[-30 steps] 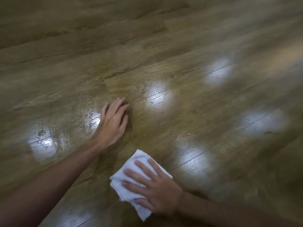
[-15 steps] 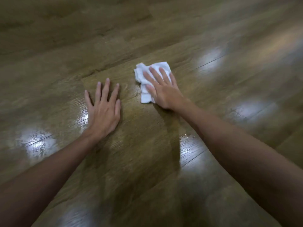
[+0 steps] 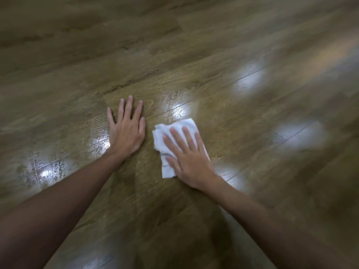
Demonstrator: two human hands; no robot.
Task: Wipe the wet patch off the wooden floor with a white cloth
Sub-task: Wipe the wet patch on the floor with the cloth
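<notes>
A crumpled white cloth lies flat on the wooden floor. My right hand presses down on it with straight, spread fingers. Just left of the cloth, my left hand rests palm-down on the boards, fingers spread. A wet sheen shows on the planks just beyond the cloth, and a streaky wet patch glistens to the left of my left forearm. The picture is motion-blurred.
Bright light reflections sit on the planks at the right and upper right. Small droplets glint beside my right wrist. Bare wooden planks stretch all around.
My right hand has slid the cloth back toward me and slightly right from its far position half a second ago. My left hand stays planted on the floor.
</notes>
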